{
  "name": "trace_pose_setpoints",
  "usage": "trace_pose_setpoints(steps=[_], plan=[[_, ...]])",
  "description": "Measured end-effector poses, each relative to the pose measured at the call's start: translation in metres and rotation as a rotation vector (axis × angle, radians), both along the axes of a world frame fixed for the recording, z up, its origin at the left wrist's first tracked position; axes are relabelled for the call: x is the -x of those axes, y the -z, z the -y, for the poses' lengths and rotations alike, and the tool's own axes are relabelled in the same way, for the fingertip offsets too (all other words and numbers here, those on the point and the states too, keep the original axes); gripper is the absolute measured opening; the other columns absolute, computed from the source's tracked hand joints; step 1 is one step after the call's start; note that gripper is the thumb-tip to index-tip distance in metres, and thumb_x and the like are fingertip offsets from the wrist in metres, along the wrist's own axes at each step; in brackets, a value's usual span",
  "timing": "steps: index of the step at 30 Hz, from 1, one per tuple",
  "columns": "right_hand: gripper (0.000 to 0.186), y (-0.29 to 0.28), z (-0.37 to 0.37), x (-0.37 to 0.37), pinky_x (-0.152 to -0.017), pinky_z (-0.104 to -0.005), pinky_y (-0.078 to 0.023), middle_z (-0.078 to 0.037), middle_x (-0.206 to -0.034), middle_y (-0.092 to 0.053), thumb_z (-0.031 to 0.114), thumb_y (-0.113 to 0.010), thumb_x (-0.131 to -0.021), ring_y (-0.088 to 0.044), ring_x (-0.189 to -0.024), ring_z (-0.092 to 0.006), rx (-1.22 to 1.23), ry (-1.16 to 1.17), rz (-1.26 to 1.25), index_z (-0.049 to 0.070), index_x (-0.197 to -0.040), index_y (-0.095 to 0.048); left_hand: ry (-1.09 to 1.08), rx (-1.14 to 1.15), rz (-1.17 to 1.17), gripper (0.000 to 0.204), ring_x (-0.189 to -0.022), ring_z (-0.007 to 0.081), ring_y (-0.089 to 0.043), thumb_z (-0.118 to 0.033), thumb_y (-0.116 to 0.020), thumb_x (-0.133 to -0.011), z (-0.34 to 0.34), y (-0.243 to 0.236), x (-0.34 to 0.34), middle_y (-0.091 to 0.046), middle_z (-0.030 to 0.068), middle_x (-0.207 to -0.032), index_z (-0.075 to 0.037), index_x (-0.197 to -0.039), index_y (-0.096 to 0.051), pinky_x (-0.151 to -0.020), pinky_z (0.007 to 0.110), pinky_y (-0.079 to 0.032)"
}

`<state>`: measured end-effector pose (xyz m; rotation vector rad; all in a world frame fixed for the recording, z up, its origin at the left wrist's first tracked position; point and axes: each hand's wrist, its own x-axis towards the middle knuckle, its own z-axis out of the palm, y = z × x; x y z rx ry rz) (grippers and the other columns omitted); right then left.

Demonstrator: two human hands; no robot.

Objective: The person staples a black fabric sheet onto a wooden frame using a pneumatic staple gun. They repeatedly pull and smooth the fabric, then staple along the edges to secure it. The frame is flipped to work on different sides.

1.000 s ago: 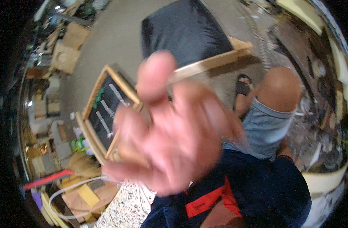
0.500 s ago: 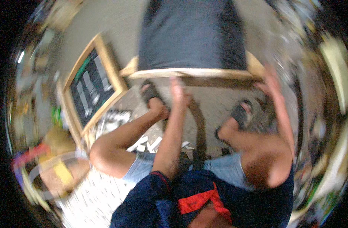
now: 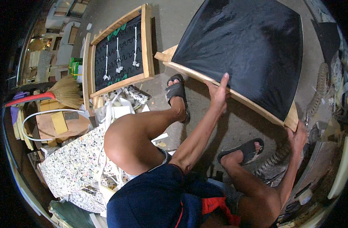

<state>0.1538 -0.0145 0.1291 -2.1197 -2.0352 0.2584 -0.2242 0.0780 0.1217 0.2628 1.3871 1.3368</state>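
In front of me is a wooden frame (image 3: 257,108) with black fabric (image 3: 242,49) stretched over it. Its near rail slants down toward the right. My left hand (image 3: 218,93) is closed round the middle of that rail, thumb up against the black fabric and fingers partly hidden. At the frame's near right corner, my right hand (image 3: 297,136) grips the wood, with some fingertips out of sight beneath it. A second wooden frame (image 3: 147,41), with zigzag springs, white knotted cords and black backing, stands to the left, apart from both hands.
Patterned foam sheet (image 3: 75,167) and white scraps lie by my left knee. A broom (image 3: 67,91) with a red handle is at the far left, above a white hoop (image 3: 24,127). Coiled hose (image 3: 274,159) runs along the right, near foam pieces and clutter. My sandalled feet are below the frame.
The black-covered frame has gone from level to tilted, its right end now lower and nearer. Both hands are on it; the left thumb now shows over the fabric. The whole view has also shifted.
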Motion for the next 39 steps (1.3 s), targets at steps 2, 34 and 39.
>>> trace_pose_setpoints(steps=[2,34,39], plan=[[0.069,-0.017,-0.002,0.003,-0.089,-0.0483,-0.046,-0.020,-0.107,-0.065,0.034,-0.085,-0.068,-0.061,-0.101,-0.0414,0.075,0.033,-0.002,0.000,-0.121,-0.058,-0.005,0.058,-0.032,0.108,-0.132,0.0398,-0.041,-0.037,-0.076,-0.085,-0.005,-0.013,-0.002,-0.029,0.0221,-0.150,-0.009,-0.153,0.003,-0.097,0.057,-0.045],[0.058,0.076,-0.210,-0.072,-0.098,-0.0478,-0.047,-0.030,-0.121,-0.062,0.052,-0.058,-0.091,-0.059,-0.116,-0.0422,-0.115,0.564,-0.347,0.001,-0.117,-0.065,0.297,0.029,-1.271,0.100,-0.124,0.0408,-0.052,-0.024,-0.082,-0.075,0.044,0.056,0.037,-0.049,0.0312,-0.136,0.007,-0.149,-0.023,-0.105,0.043,-0.039],[0.074,0.102,-0.283,-0.132,-0.106,-0.0465,-0.042,-0.030,-0.128,-0.059,0.058,-0.053,-0.091,-0.054,-0.124,-0.0439,-0.154,0.524,-0.190,-0.004,-0.132,-0.054,0.347,0.120,-1.348,0.096,-0.119,0.0453,-0.055,-0.017,-0.076,-0.076,0.043,0.061,0.048,-0.053,0.0324,-0.131,0.003,-0.152,-0.020,-0.102,0.045,-0.043]])
